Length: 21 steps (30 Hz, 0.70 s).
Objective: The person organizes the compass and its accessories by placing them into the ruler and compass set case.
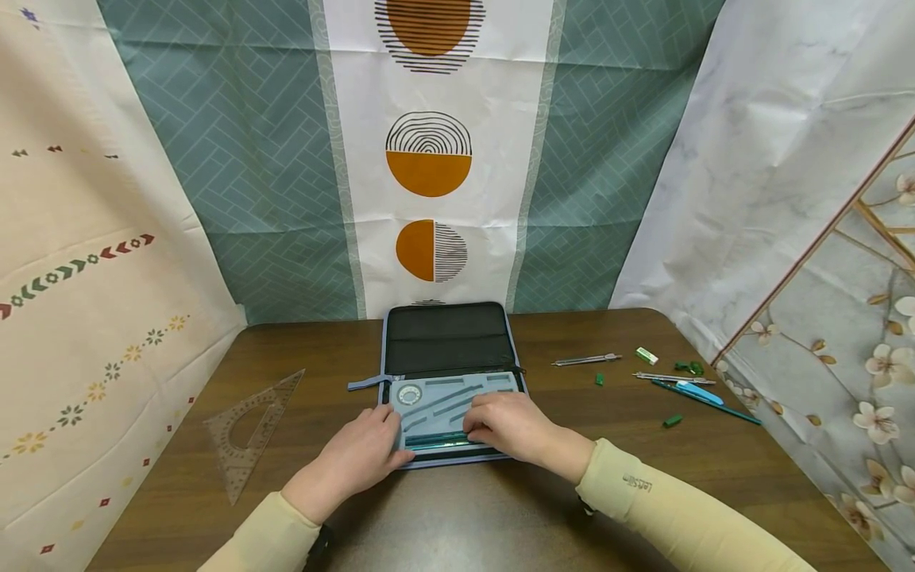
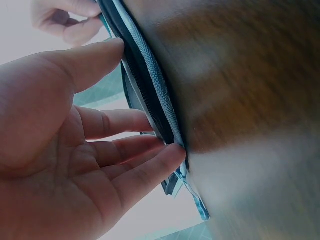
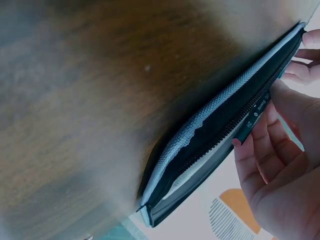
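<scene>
1. At the case's (image 1: 446, 327) four o'clock, the right hand (image 1: 511, 425) pinches a dark green pencil (image 3: 247, 125) tight between thumb and fingertips.
2. At eight o'clock, the left hand (image 1: 364, 445) touches the rim, fingers loosely extended, gripping nothing visible.
3. The pencil lies along the six o'clock side of the tray (image 1: 432, 395); seating it seems the step in hand. Next, probably: align it, press it down, let go.
4. At nine o'clock, well apart, lies a set square (image 1: 250, 458).
5. Towards two o'clock: a compass (image 1: 588, 360), then an eraser (image 1: 646, 355).
</scene>
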Tool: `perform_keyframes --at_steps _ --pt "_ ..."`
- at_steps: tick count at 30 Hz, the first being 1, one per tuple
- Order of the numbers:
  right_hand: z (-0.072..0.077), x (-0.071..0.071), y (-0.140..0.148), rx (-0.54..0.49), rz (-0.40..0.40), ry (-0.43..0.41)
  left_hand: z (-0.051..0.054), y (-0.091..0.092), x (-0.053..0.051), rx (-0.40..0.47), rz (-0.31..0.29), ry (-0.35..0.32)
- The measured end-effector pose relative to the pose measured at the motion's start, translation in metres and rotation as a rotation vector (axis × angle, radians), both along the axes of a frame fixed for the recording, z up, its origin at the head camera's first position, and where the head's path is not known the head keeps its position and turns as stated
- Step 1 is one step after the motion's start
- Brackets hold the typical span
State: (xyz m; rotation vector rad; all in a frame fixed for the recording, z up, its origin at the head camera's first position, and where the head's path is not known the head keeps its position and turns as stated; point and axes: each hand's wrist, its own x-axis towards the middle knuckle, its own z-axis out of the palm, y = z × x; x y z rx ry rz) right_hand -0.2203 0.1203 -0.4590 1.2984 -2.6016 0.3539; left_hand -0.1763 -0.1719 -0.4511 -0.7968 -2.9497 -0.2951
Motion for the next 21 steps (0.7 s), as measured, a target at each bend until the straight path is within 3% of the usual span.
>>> perform_keyframes --at_steps 21 --pt "-0.0041 0.0023 0.0023 -0.004 0.037 0.031 0.0000 0.0008 0.0007 -0.006 0.012 -0.013"
